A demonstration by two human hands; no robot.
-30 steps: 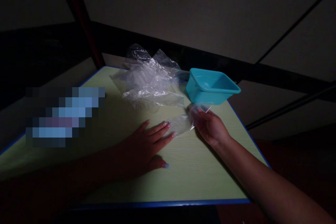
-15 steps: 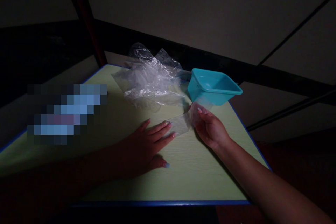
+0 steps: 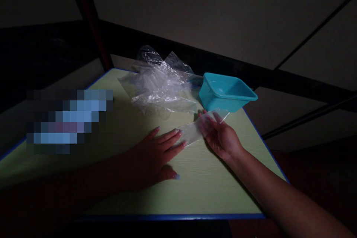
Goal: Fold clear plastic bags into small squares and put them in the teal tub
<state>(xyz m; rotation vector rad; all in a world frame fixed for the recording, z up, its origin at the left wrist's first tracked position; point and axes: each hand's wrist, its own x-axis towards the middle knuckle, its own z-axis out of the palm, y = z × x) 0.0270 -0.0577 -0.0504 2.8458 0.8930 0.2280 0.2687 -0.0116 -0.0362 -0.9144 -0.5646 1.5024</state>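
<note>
My left hand (image 3: pixel 157 156) lies flat, palm down, with its fingers spread. Its fingertips rest on the left end of a small clear plastic bag (image 3: pixel 191 132). The bag's other end rises to the right, lifted off the tabletop. My right hand (image 3: pixel 221 137) holds that end, thumb on the upper side and fingers showing through the film beneath. A turquoise plastic basin (image 3: pixel 216 98) stands just beyond my right hand. Behind the bag sits a crumpled heap of clear plastic film (image 3: pixel 161 85).
The pale wood-grain table (image 3: pixel 214 189) has a blue edge, which shows at the front and sides. A pixelated blue patch (image 3: pixel 75 119) covers something on the left side. Dark wall panels (image 3: pixel 209 15) stand behind the table.
The bag's right end, bunched at my right hand before, now stretches flatter and extends past the thumb toward the basin. My right fingers have spread slightly under it. My left hand has stayed put.
</note>
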